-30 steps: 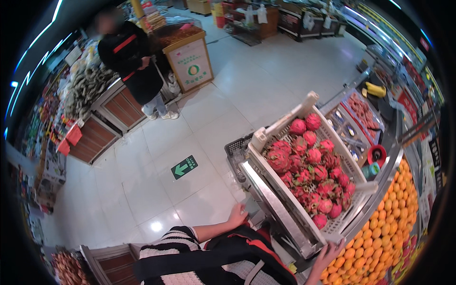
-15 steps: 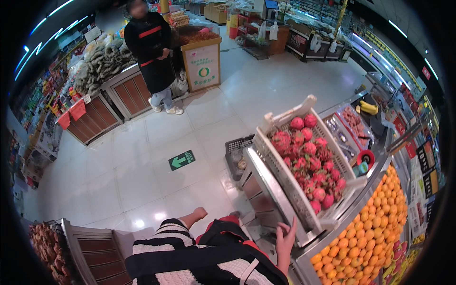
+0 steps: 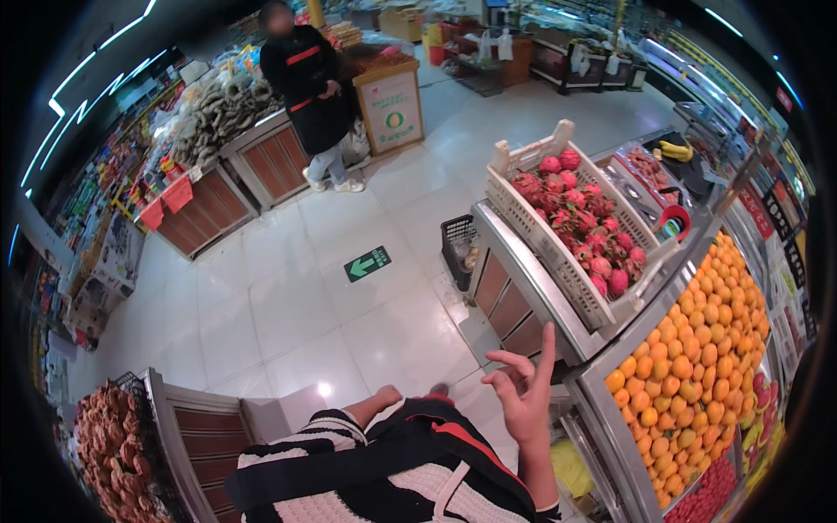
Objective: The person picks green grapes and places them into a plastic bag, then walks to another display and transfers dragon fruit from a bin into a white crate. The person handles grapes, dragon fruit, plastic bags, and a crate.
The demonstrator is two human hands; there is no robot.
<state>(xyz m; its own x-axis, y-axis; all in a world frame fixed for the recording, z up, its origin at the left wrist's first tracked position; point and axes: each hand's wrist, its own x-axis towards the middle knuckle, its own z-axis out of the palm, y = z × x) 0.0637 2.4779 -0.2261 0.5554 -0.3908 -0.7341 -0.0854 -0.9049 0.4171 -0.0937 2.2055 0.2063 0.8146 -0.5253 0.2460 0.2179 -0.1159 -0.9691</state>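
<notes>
My right hand [image 3: 527, 403] is raised beside the metal display stand, its index finger stretched out and the other fingers partly bent and apart. Nothing is in it. Just beyond the fingertip stands a white plastic crate [image 3: 558, 272] of pink dragon fruit [image 3: 580, 213] on the steel-edged counter [image 3: 558, 314]. To the right of the hand, orange citrus fruit [image 3: 689, 357] lies heaped in a sloping metal bin. My left hand [image 3: 384, 397] is in front of my striped sweater, away from any goods; its fingers are hidden from this angle.
A black basket [image 3: 457, 253] sits on the floor against the counter. A floor sign [image 3: 368, 263] with a green arrow lies on the tiles. Another person [image 3: 301, 96] in dark clothes stands by goods counters at the far left. Brown produce [image 3: 118, 449] fills a stand at the near left.
The view has shifted, so the crate and bins sit differently in the picture. My right hand has come up and away from the counter edge, its index finger extended. My left hand stays low.
</notes>
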